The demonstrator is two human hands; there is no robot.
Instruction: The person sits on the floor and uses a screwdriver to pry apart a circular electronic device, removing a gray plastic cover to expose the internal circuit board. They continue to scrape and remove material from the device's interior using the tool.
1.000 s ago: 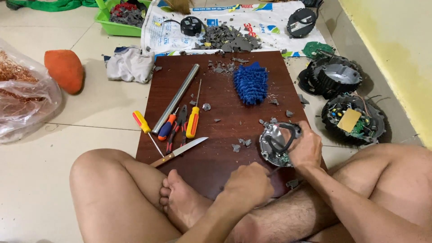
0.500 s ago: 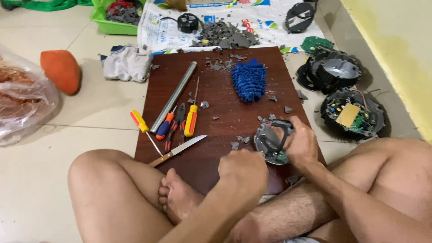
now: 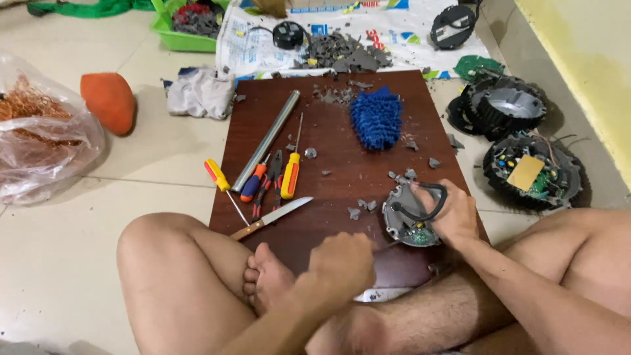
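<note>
Grip on round grey metal housing with black loop (image 3: 411, 213), at the dark wooden board's (image 3: 368, 164) near right edge.
Your right hand (image 3: 453, 213) clamps its rim; your left hand (image 3: 342, 263) is fisted, contents unseen. Judge it rigid, light, sharp-edged: hold the rim.

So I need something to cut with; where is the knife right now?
In the head view the knife lies on the near left part of the dark wooden board, just in front of the screwdrivers and beside the person's raised knee.
</note>
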